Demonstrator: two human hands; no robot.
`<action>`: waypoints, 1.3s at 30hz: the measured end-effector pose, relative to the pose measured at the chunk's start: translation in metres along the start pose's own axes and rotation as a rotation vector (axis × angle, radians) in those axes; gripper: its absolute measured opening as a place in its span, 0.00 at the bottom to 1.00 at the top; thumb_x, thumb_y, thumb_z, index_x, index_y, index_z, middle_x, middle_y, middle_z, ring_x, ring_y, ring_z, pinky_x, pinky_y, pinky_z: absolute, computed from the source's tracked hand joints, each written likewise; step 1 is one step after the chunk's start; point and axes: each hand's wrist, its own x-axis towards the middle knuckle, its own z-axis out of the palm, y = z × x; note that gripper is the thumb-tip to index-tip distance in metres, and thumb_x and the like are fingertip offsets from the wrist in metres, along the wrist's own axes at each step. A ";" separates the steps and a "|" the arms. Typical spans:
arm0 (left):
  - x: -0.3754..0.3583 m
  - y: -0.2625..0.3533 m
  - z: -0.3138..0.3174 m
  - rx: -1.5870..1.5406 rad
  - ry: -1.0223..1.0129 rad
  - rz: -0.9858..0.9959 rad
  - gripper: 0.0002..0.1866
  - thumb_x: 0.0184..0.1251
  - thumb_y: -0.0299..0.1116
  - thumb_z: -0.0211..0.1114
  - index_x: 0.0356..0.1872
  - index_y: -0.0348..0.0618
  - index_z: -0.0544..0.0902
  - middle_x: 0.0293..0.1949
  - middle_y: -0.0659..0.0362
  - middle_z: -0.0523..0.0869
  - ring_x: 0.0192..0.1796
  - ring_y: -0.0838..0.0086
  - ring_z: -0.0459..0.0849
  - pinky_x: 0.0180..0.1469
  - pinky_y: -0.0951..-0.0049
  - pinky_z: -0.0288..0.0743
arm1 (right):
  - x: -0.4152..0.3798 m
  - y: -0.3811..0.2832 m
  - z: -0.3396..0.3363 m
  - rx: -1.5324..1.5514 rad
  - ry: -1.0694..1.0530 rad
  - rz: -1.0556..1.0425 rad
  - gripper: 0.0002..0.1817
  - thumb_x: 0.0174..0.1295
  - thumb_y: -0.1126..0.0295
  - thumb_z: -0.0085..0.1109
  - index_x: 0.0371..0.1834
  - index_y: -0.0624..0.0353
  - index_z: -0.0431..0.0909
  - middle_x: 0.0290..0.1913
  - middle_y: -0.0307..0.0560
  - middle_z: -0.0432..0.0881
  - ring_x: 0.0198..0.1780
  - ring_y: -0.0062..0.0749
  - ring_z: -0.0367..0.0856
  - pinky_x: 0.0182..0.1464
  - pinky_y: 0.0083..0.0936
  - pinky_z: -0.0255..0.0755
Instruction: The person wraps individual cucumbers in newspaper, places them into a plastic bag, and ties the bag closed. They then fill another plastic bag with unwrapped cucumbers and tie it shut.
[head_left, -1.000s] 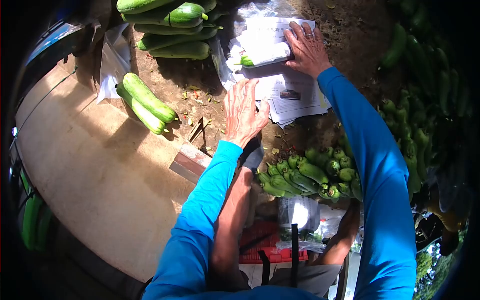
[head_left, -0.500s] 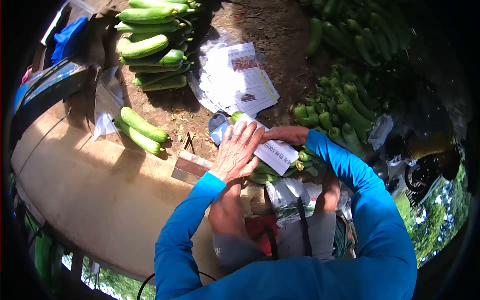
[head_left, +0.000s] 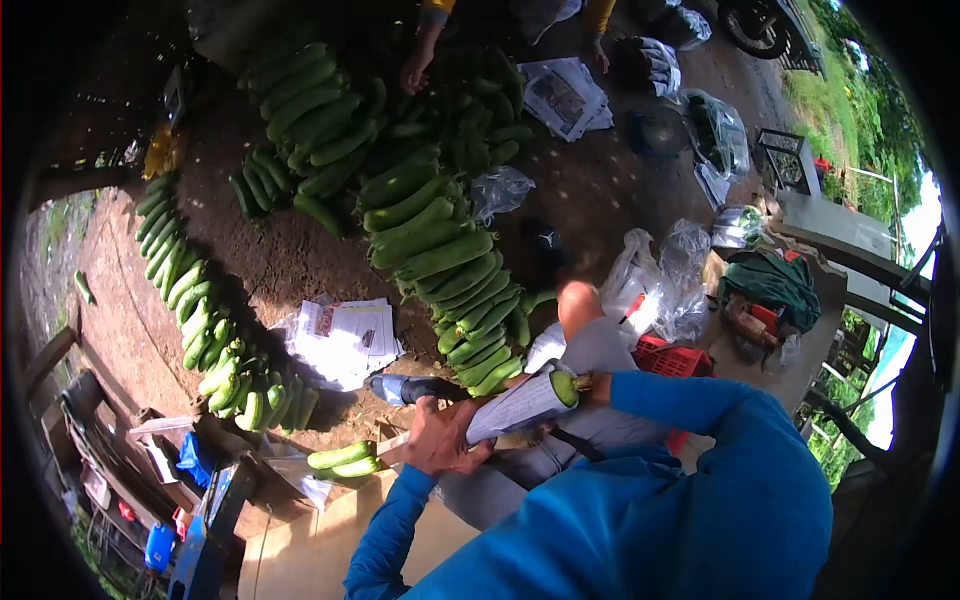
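A long green gourd wrapped in printed newspaper [head_left: 515, 408] lies across my lap, its green stem end [head_left: 566, 388] sticking out of the paper on the right. My left hand [head_left: 440, 438] is closed round the far left end of the roll. At the stem end my right hand [head_left: 597, 390] holds the gourd from behind and below; most of its fingers are hidden. Two light green gourds [head_left: 345, 460] lie just left of my left hand. A stack of newspaper sheets [head_left: 345, 345] is spread on the ground beyond it.
A long row of green gourds [head_left: 440, 250] runs away ahead, with another curved row [head_left: 190, 290] at the left. A person's hand [head_left: 418, 72] hangs over the far pile. Plastic bags [head_left: 665, 280] and a red basket [head_left: 672, 358] are at my right.
The view has swung right and tilted up. The gourd, earlier partly under flat paper with my left hand spread on top, is now rolled in it and held nearer my body.
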 end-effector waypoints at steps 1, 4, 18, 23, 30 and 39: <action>0.025 0.016 -0.001 0.043 -0.034 0.011 0.31 0.46 0.40 0.66 0.54 0.37 0.73 0.36 0.46 0.81 0.39 0.51 0.82 0.44 0.57 0.75 | -0.028 -0.007 -0.013 -0.016 -0.045 -0.030 0.23 0.69 0.64 0.52 0.64 0.59 0.64 0.46 0.51 0.80 0.49 0.42 0.80 0.58 0.41 0.71; 0.083 0.066 0.013 -0.146 -0.160 -0.395 0.29 0.54 0.44 0.61 0.55 0.38 0.72 0.39 0.46 0.82 0.38 0.56 0.80 0.51 0.58 0.67 | -0.115 -0.020 0.110 -0.480 0.327 -0.948 0.25 0.69 0.52 0.48 0.55 0.63 0.73 0.47 0.53 0.82 0.51 0.40 0.80 0.60 0.36 0.70; 0.354 0.328 0.002 -0.296 -0.058 -0.465 0.33 0.65 0.45 0.59 0.65 0.34 0.62 0.50 0.47 0.78 0.52 0.62 0.78 0.56 0.66 0.70 | -0.339 -0.098 0.252 0.214 -0.311 -1.135 0.42 0.52 0.27 0.38 0.34 0.61 0.77 0.30 0.53 0.79 0.33 0.47 0.77 0.44 0.45 0.73; 0.401 0.358 0.021 -0.037 -0.091 -0.351 0.32 0.66 0.45 0.59 0.66 0.38 0.63 0.52 0.40 0.79 0.52 0.54 0.81 0.54 0.61 0.72 | -0.396 -0.099 0.247 0.321 -0.284 -1.166 0.42 0.53 0.28 0.37 0.33 0.63 0.78 0.30 0.56 0.80 0.34 0.51 0.79 0.43 0.46 0.74; 0.512 0.349 0.072 -0.062 -0.239 -0.235 0.29 0.62 0.43 0.64 0.62 0.40 0.71 0.47 0.45 0.83 0.50 0.60 0.83 0.52 0.64 0.74 | -0.500 -0.098 0.202 0.471 -0.324 -1.397 0.44 0.57 0.31 0.34 0.39 0.68 0.78 0.34 0.58 0.80 0.37 0.52 0.79 0.48 0.48 0.73; 0.646 0.288 0.121 -0.169 -0.251 -0.535 0.26 0.64 0.41 0.63 0.61 0.39 0.74 0.50 0.55 0.83 0.52 0.75 0.78 0.57 0.71 0.69 | -0.643 -0.207 0.050 -0.078 1.198 -1.503 0.17 0.59 0.54 0.63 0.34 0.58 0.78 0.33 0.41 0.83 0.33 0.33 0.81 0.36 0.33 0.72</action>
